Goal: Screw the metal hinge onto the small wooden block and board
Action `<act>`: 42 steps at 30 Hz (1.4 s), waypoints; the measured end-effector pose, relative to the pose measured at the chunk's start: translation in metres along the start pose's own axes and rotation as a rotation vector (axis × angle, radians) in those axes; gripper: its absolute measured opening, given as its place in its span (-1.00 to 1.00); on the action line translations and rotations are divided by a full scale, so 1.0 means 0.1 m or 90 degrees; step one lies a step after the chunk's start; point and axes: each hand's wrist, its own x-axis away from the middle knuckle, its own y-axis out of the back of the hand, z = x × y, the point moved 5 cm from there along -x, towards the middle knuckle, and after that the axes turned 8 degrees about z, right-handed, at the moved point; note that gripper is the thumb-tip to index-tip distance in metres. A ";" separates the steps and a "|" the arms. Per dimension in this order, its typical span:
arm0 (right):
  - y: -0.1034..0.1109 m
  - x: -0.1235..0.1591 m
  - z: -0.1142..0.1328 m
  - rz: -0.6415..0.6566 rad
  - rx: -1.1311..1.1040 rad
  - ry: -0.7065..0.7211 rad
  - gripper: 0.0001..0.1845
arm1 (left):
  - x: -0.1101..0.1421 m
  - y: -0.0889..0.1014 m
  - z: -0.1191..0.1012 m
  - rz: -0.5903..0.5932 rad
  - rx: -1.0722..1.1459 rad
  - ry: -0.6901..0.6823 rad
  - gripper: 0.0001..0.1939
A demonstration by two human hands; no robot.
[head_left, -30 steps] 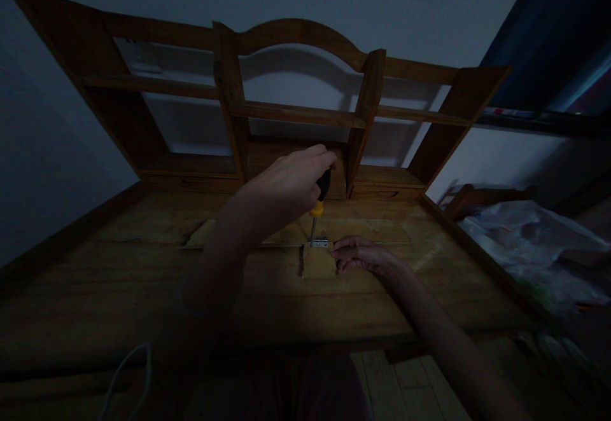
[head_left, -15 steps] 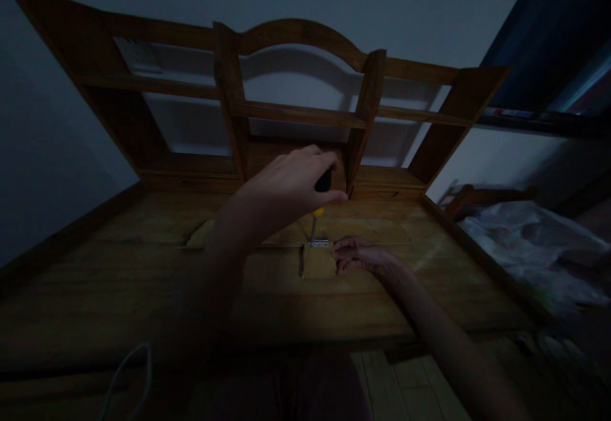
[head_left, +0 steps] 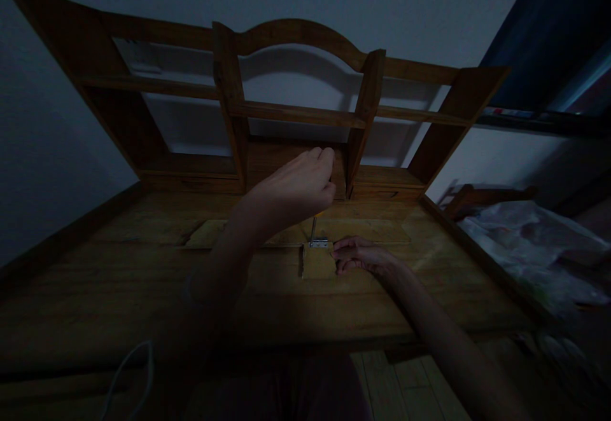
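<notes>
My left hand (head_left: 305, 179) is wrapped round the handle of a screwdriver (head_left: 314, 230); the grip is hidden in my fist and only a bit of yellow and the steel shaft show. The shaft points down, its tip at a small metal hinge (head_left: 319, 243). That hinge lies along the far edge of a small wooden block (head_left: 319, 263) on the desk. With its fingertips, my right hand (head_left: 359, 257) pinches the right side of the block. Dim light hides the finer detail of the hinge and its screws.
A long thin board (head_left: 377, 231) lies behind the block on the wooden desk (head_left: 267, 306). At the back rises a shelf unit (head_left: 298, 110) with small drawers. A white cable loop (head_left: 128, 370) is at the lower left; a plastic bag (head_left: 529, 236) lies right of the desk.
My left hand has closed round the screwdriver handle, its thumb and fingers drawn in from a looser grip, and the wrist has turned. My right hand and the block stay in place.
</notes>
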 end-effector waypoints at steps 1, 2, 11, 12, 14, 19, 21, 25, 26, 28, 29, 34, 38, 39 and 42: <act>0.01 0.00 -0.01 0.002 0.000 0.002 -0.65 | 0.00 0.00 0.00 -0.001 0.001 0.001 -0.66; 0.01 -0.01 -0.01 0.005 0.001 0.004 -0.64 | -0.01 0.00 0.01 -0.001 0.002 0.000 -0.67; 0.01 -0.02 -0.01 0.007 0.007 -0.004 -0.65 | -0.02 0.02 0.04 -0.045 -0.012 -0.097 -0.60; 0.00 -0.02 -0.01 0.007 0.008 -0.004 -0.65 | -0.03 0.03 0.03 -0.057 -0.020 -0.101 -0.59; 0.01 -0.01 -0.01 0.001 0.002 -0.004 -0.66 | -0.05 0.05 0.03 -0.082 -0.029 -0.097 -0.58; -0.01 0.00 0.01 0.002 -0.002 -0.005 -0.69 | -0.04 0.08 0.07 -0.104 -0.023 -0.072 -0.59; -0.01 0.01 0.02 0.001 0.000 -0.005 -0.68 | -0.02 0.05 0.10 -0.090 -0.026 -0.075 -0.59; 0.01 0.00 0.01 -0.004 -0.001 -0.005 -0.67 | 0.01 -0.02 0.11 -0.068 -0.064 -0.068 -0.61; 0.01 0.00 0.00 -0.005 -0.001 -0.005 -0.66 | 0.02 -0.03 0.09 -0.068 -0.072 -0.060 -0.62; 0.01 0.00 0.00 -0.004 0.001 -0.001 -0.67 | 0.03 -0.03 0.05 -0.074 -0.071 -0.047 -0.65; 0.01 0.01 0.00 -0.002 0.001 0.000 -0.67 | 0.03 -0.02 0.03 -0.080 -0.062 -0.041 -0.66; 0.01 0.02 0.01 -0.001 0.000 0.000 -0.68 | -0.03 0.02 -0.03 -0.079 0.011 -0.069 -0.68; 0.02 -0.01 -0.02 0.012 0.006 -0.001 -0.68 | -0.08 0.04 0.00 -0.077 0.029 -0.107 -0.74; 0.03 -0.02 -0.03 0.015 0.006 0.001 -0.67 | -0.08 0.04 0.02 -0.078 0.029 -0.104 -0.76; 0.05 -0.05 -0.05 0.023 0.002 0.007 -0.66 | -0.08 0.05 0.09 -0.083 0.026 -0.084 -0.77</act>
